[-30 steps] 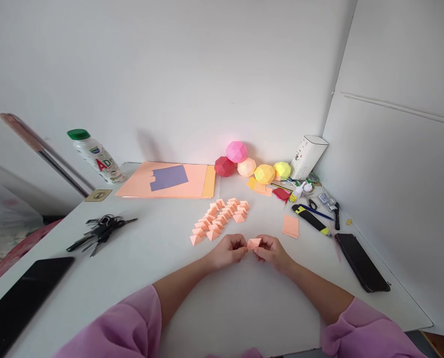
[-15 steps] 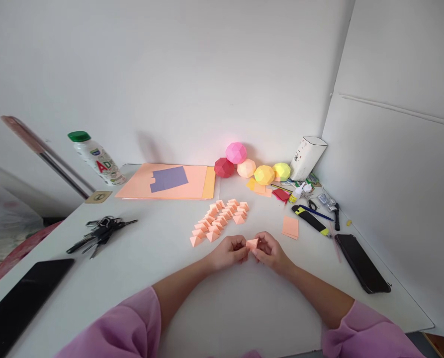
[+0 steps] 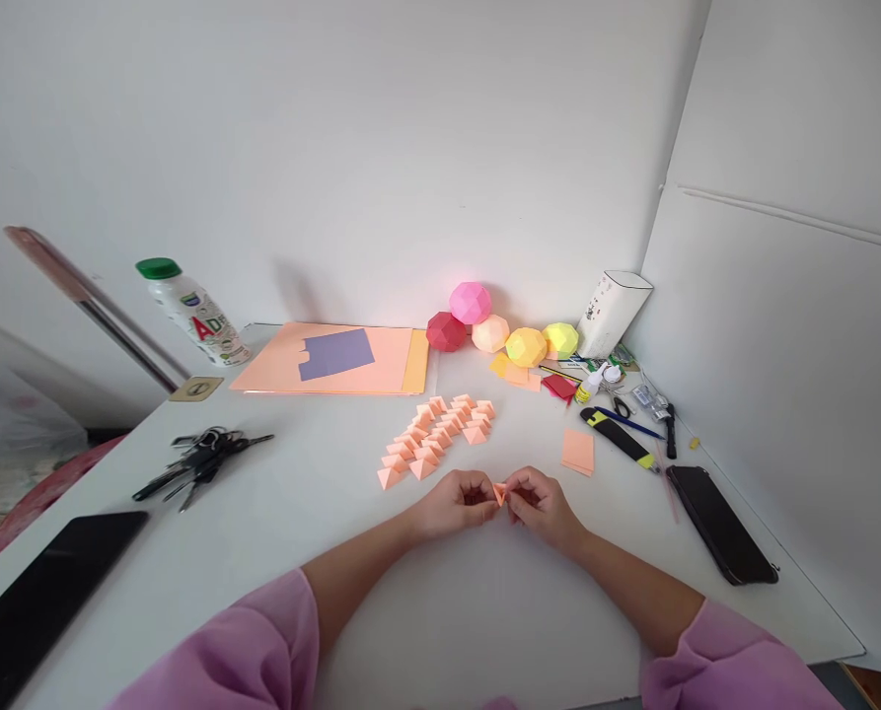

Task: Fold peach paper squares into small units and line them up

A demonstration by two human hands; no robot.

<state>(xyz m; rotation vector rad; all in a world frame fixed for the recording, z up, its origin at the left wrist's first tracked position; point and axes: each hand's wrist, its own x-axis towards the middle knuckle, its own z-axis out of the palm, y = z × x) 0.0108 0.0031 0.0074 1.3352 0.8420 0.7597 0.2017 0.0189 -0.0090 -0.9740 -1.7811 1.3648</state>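
Observation:
Between my two hands, over the table near its middle, is a small folded peach paper piece (image 3: 499,492). My left hand (image 3: 461,501) pinches its left side and my right hand (image 3: 542,501) pinches its right side, so most of it is hidden by fingers. Just beyond my left hand stand several peach paper pyramids (image 3: 440,436) in slanting rows. A small stack of peach paper squares (image 3: 578,451) lies flat beyond my right hand and to its right.
Paper balls (image 3: 490,333) stand against the wall. Peach sheets (image 3: 262,365) and a bottle (image 3: 201,320) are at the back left; keys (image 3: 207,459) and a black tablet (image 3: 51,582) lie left. A cutter (image 3: 618,439) and phone (image 3: 721,525) lie right.
The folded piece has turned between my fingers and now shows a narrower, V-shaped side. My fingertips have come closer together around it.

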